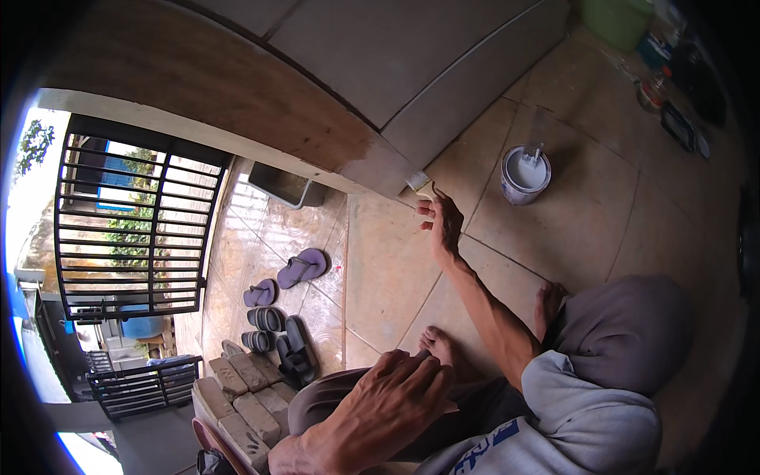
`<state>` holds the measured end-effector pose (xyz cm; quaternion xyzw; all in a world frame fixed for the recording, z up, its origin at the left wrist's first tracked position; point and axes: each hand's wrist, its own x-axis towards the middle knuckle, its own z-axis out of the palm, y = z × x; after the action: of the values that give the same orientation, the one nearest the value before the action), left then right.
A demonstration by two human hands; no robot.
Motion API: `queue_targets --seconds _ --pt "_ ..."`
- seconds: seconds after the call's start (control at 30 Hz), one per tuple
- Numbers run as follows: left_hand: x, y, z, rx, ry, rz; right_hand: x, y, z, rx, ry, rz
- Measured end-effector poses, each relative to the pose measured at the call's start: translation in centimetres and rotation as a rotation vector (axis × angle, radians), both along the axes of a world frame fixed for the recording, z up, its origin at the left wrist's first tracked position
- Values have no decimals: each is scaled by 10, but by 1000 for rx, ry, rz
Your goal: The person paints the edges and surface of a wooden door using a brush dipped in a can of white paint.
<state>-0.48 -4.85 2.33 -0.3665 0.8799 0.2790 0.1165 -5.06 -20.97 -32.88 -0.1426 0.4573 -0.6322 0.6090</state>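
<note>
My right hand [442, 222] reaches out and holds a paintbrush [419, 180] by its handle, some fingers spread. White-coated bristles touch the bottom corner of a brown wall edge [285, 122], beside a pale, wet-looking patch [380, 163]. To the right of that hand, an open paint can [526, 178] stands on the tiled floor, with white paint inside and a smeared, flat piece at its rim. My left hand [398, 392] is near the camera, curled over my bent leg; whether its fingers hold something cannot be made out.
Grey tiles [380, 53] cover the surface above the brown edge. Purple flip-flops [303, 268], other sandals [297, 350] and stacked bricks [255, 409] lie left. A grey basin [291, 187] is near a black metal gate [151, 231]. A green container [617, 21] stands upper right. My bare feet [438, 344] are on the floor.
</note>
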Motion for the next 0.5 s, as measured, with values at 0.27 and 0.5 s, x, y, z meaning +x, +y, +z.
queue_targets --seconds 0.27,0.5 --pt "4 2 -1 1 -24 7 1 -6 131 -400 -52 167" --pt "6 3 -6 -65 52 -18 -13 -1 83 -529 351 88"
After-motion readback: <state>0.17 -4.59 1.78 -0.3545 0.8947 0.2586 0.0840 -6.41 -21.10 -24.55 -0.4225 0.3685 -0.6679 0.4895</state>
